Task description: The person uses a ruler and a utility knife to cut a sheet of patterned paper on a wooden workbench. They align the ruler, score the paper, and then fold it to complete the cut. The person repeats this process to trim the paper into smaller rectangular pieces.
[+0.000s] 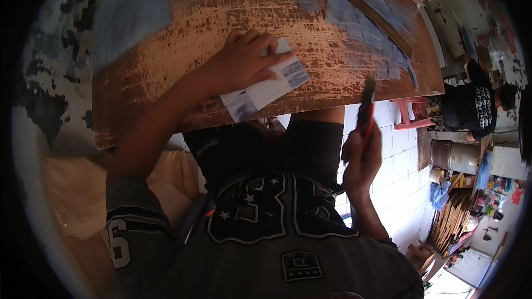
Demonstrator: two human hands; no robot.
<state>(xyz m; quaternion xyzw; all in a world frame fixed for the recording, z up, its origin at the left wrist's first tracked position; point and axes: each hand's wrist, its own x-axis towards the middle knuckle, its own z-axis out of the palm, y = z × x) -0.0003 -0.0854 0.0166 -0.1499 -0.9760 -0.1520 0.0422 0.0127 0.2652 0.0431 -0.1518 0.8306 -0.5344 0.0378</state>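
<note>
Right now a small white strip of card with grey-blue printed patches (pixel 266 87) lies near the front edge of the worn wooden worktop (pixel 166 77), one corner close to overhanging. The left hand (pixel 244 61) is spread flat on it, fingers extended and pressing it down rather than gripping. The right hand (pixel 361 158) is curled tight around a red-handled utility knife (pixel 366 112), held upright just off the worktop's edge, its dark tip level with the board and apart from the card.

The main hazard, as I judge it, is the blade meeting the fingers: the left fingertips sit along the top of the strip, and a cut drawn close to them could slip over if the card has no straightedge guiding it; none is visible. The surface is rough and flaking, so the tip might catch and jump, tearing the card or skidding sideways. Because the strip sits so near the edge, downward pressure could tip or slide it off toward the person's lap, which lies directly below.

Farther out, a row of similar bluish pieces (pixel 360 22) lies along a dark strip at the far right of the board; a sweeping elbow could scatter them. A red plastic stool (pixel 410 112) stands on the white tiled floor (pixel 399 155) beyond, and another person in dark clothing (pixel 471 105) sits well apart.
</note>
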